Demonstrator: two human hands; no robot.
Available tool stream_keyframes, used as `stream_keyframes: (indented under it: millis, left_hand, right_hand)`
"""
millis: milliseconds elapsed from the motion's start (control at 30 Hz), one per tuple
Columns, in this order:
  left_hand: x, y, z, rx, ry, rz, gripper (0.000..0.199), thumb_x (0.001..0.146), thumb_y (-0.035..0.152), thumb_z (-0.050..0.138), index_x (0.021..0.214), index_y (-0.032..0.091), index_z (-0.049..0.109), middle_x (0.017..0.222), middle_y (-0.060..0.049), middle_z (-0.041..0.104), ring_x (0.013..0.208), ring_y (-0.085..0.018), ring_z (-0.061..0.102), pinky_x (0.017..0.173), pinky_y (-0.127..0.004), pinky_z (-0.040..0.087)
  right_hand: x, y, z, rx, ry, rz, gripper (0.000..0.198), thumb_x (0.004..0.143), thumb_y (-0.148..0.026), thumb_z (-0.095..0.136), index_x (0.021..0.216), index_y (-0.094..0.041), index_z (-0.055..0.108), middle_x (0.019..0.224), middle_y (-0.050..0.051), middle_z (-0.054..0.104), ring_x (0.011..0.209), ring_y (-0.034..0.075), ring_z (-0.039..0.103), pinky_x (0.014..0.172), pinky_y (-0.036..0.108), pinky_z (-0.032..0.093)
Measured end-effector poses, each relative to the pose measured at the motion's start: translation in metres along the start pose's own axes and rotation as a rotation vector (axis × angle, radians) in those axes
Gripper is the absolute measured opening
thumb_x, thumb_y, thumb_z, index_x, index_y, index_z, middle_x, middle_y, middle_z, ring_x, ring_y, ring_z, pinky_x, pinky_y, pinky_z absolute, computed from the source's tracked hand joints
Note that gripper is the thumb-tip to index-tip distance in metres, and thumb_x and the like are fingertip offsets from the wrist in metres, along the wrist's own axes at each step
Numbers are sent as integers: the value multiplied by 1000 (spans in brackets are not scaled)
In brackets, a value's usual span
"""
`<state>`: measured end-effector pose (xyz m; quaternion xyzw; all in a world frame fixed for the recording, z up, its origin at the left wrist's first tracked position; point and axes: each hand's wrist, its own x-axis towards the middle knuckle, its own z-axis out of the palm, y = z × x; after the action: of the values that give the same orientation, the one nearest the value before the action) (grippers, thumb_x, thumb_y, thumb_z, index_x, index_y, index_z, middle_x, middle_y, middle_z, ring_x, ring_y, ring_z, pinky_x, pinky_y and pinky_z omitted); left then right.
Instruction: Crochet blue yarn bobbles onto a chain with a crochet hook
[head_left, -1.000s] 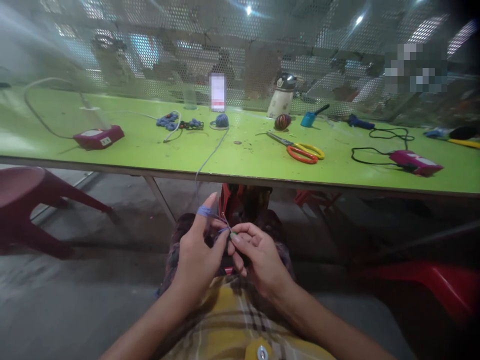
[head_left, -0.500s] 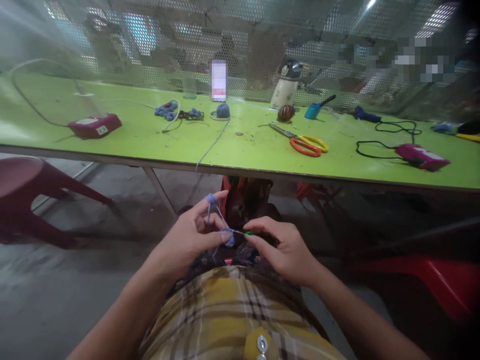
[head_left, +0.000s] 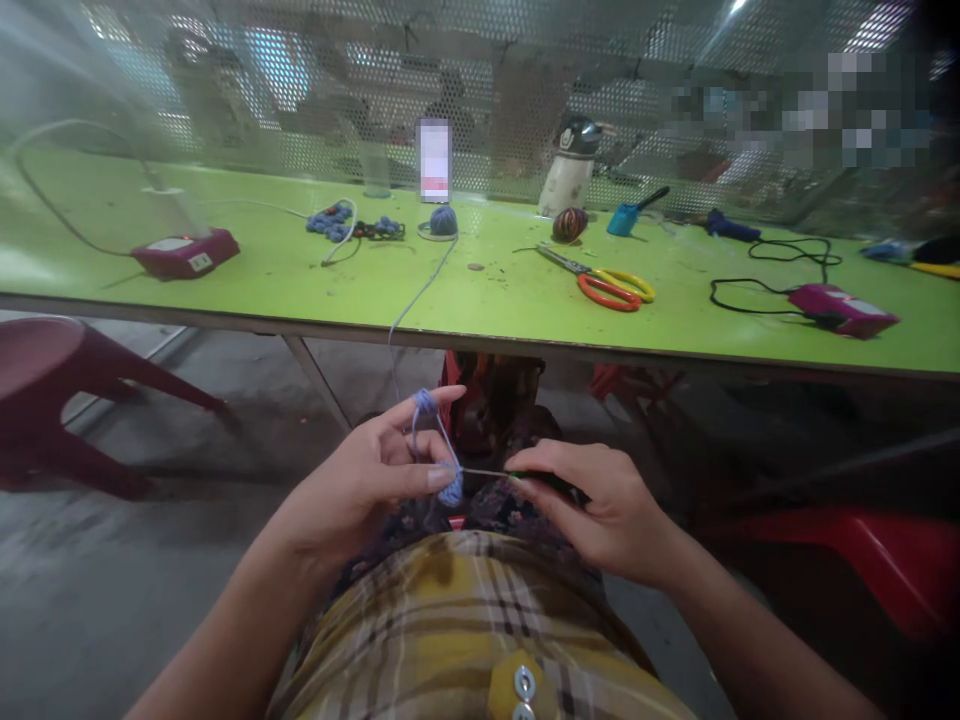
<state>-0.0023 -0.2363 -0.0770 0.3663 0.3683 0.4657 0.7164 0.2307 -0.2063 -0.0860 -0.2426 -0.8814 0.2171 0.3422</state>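
Green table (head_left: 345,295) lies ahead; nearer, a stitch seems underway, next calling for even tension. The right hand (head_left: 600,495) pinches a hook (head_left: 484,471), its shaft meeting the blue piece (head_left: 450,492) clamped under the thumb of the left hand (head_left: 352,485), yarn (head_left: 448,437) wound round the outstretched forefinger, then crossing the table's front edge to a ball (head_left: 443,221) near the back.

Lower centre: worked piece (head_left: 450,488), matt yarn, bumpy; hook (head_left: 484,472), metal-looking shaft. Across middle: tabletop (head_left: 352,290), smooth, slight gloss. Right of centre: scissors (head_left: 583,271), metal blades, smooth plastic-looking grips. Top: perforated screen (head_left: 510,100), metallic sheen. Left edge: stool (head_left: 41,360), smooth plastic. Bottom: shirt (head_left: 442,620), woven cloth.
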Motion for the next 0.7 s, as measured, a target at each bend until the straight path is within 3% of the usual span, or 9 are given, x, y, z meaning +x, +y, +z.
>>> stream_keyframes:
  millis: [233,333,500,700]
  left_hand:
    - [2,1,0,-20,-30,15,61,72,11,77,129,21,59,74,0,65,55,-5,52,50,-15,37]
    - [2,0,0,63,-7,43,54,73,14,77,124,25,64,76,1,63,61,-7,53,55,-16,39]
    - [1,0,4,244,23,33,32,78,19,74,110,27,72,81,2,61,74,-10,55,70,-22,42]
    - [13,16,14,546,-12,278,59,84,15,64,136,40,51,80,5,55,73,-11,51,70,-24,41]
  right_hand:
    - [10,-6,-10,95,-27,45,12,87,-9,60,95,-14,67,83,4,72,72,11,66,68,19,47]
    - [11,-7,-7,220,-33,160,8,87,-11,62,92,-15,69,80,2,71,69,10,65,66,19,48]
    - [10,-6,3,527,-3,465,9,89,-24,62,90,-17,67,64,-3,61,45,5,49,45,17,40]
    - [30,-6,-2,718,-19,610,14,86,-29,66,88,-16,64,60,-3,59,41,5,47,38,15,35]
